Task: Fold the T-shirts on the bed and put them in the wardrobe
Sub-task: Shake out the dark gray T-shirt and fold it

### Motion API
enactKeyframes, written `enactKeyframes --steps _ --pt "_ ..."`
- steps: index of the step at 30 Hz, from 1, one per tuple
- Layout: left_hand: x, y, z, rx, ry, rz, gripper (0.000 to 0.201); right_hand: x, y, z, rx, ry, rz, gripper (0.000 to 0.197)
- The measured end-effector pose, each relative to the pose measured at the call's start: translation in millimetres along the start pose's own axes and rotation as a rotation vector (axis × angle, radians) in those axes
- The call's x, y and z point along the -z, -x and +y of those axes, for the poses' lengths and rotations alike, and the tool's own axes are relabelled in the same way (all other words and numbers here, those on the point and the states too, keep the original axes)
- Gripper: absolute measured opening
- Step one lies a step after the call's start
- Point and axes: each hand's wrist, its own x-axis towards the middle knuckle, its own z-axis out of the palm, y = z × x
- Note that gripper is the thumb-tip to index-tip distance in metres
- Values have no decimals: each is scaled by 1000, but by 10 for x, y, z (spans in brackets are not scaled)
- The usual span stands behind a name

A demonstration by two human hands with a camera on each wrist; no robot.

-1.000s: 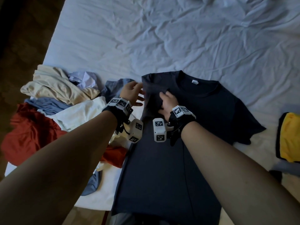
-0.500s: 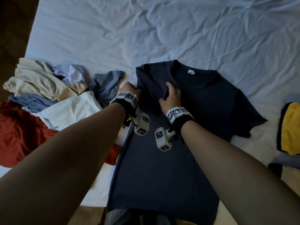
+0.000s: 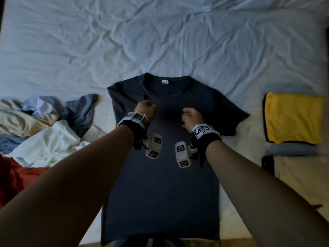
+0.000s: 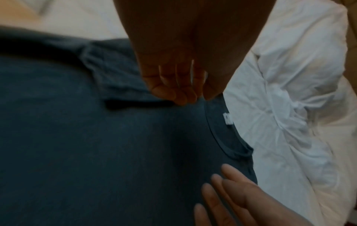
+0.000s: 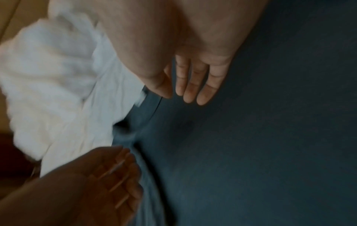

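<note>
The dark navy T-shirt (image 3: 160, 175) lies flat on the white bed sheet (image 3: 160, 41) in front of me, collar away from me, its white neck label (image 3: 164, 82) showing. Its left sleeve is folded in over the chest; the right sleeve is spread out on the sheet.

Both my hands are over the chest of the shirt, apart from each other. My left hand (image 3: 146, 108) has its fingers loosely curled, tips just at the folded-in sleeve edge — whether they pinch the cloth or only touch it I cannot tell. My right hand (image 3: 192, 118) has relaxed, nearly straight fingers and holds nothing.

To my left sits a heap of unfolded T-shirts (image 3: 41, 131) — cream, white, blue, red. To my right, a folded yellow T-shirt (image 3: 293, 118) lies on a grey one (image 3: 292, 149).
</note>
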Motion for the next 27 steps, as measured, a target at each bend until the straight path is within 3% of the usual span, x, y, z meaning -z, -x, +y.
enactKeyframes --steps 4,7,8,10,13,17,20,24,27 --pt "-654 102 216 -9 31 -125 18 669 -58 348 -53 -96 227 29" --pt "-1133 164 336 -18 15 -180 13 1203 -125 628 -115 -143 462 30" --pt "-1301 172 367 -23 8 -190 11 1374 -164 743 -176 -170 481 29" --pt "-1477 158 396 -20 21 -199 10 1527 -245 910 -299 -219 323 21" --pt "-1786 97 466 9 3 -232 11 1691 -398 1107 -412 -508 102 20" --pt "-1991 -39 406 41 -32 -264 21 1792 -565 1070 -333 -676 -21 19" --pt "-2028 -87 353 78 16 -266 21 1795 -686 1073 -341 -646 -125 15" --pt "-2009 -66 446 106 14 -263 21 1741 -706 1019 -290 -693 -189 15" --pt "-2025 -32 492 107 -5 -241 21 1716 -737 963 -169 -583 -107 47"
